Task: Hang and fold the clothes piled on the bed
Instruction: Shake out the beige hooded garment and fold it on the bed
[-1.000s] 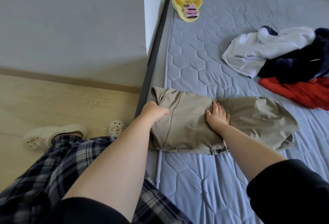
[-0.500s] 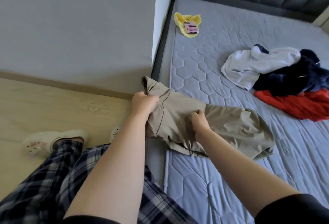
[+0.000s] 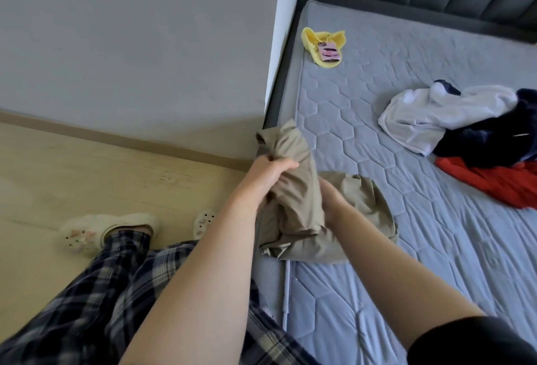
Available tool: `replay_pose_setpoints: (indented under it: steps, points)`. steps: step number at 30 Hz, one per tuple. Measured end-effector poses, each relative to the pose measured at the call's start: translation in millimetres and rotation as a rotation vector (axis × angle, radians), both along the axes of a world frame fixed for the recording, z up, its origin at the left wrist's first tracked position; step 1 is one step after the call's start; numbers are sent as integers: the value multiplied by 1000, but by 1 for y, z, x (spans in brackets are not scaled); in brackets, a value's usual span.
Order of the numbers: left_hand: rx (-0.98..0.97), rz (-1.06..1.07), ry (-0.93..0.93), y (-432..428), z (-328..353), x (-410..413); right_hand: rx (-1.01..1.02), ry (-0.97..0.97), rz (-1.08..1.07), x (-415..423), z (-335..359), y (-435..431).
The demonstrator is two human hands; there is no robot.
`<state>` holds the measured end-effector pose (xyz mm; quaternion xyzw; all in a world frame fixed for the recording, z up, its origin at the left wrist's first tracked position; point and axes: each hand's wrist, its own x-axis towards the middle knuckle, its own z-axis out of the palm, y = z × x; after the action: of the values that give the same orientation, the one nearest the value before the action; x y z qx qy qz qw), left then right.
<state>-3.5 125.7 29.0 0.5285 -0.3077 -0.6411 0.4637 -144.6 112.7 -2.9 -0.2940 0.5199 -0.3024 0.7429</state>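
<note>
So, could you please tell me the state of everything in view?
khaki trousers: partly folded, one end lifted off the mattress, rest lying on it.
left hand: grips the lifted end, fingers curled round bunched cloth.
right hand: against the fold, fingers hidden behind cloth.
white garment: crumpled, unfolded.
navy garment: crumpled, touching the white and red ones.
red garment: loose, unfolded.
yellow item: lying apart, pink tag on it.
</note>
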Motion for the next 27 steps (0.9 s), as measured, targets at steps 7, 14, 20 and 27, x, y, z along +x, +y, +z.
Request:
replay_pose_setpoints:
  steps: [7, 14, 20, 27]
  points:
    - [-119, -399, -87, 1, -21, -57, 41, -6, -347, -132, -23, -3]
    - [-545, -459, -1061, 2, -63, -73, -146, 384, -71, -117, -23, -8]
    - [-546, -338, -1386, 3, -93, -63, -161, 572, -90, -122, -17, -34]
    - [-494, -545, -1564, 10, -119, -83, -460, 1387, 57, -125, -38, -26]
